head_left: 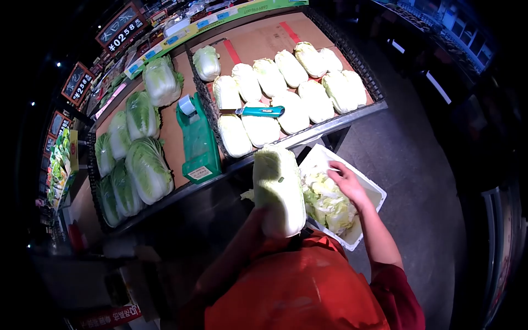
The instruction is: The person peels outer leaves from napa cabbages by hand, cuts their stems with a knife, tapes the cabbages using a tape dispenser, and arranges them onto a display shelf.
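Observation:
A large napa cabbage (279,192) stands upright in front of the red apron, its lower left side held by my left hand (257,220), which is in shadow. My right hand (345,179) is over the white bin (377,192), fingers apart with nothing seen between them. Loose pale leaves (330,206) lie in the bin below that hand. Beyond the held cabbage, a knife with a teal handle (263,111) rests on top of the trimmed cabbages (291,113) in the right-hand display tray.
Left of the tray stands a green tape dispenser (199,140) on the cardboard-lined shelf. Greener cabbages (147,170) are stacked at the left. The display's metal front edge (324,129) runs above the bin. Price signs (122,33) hang at the upper left.

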The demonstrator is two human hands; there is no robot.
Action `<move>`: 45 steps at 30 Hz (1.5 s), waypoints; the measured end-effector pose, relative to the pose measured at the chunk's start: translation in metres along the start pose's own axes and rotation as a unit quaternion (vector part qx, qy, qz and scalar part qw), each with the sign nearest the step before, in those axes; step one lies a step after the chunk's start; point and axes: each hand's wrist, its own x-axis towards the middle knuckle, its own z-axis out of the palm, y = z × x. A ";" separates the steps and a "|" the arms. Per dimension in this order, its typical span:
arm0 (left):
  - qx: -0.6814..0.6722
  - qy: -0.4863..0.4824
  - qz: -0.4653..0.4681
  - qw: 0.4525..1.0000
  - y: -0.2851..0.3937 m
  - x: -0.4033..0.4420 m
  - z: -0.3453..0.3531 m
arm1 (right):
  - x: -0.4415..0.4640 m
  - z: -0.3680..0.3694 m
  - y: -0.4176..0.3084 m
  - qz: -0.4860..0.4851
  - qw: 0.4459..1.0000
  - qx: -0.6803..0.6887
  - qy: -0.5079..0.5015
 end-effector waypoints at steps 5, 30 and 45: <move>-0.064 -0.072 -0.015 0.995 0.002 0.016 0.003 | -0.011 0.046 -0.091 -0.069 0.990 0.049 -0.111; 0.035 -0.179 0.035 0.983 0.040 0.006 -0.004 | -0.012 0.028 -0.132 -0.196 0.964 -0.042 -0.176; 0.106 -0.169 0.017 0.980 0.038 0.013 -0.009 | -0.027 0.022 -0.137 -0.298 0.935 -0.148 -0.122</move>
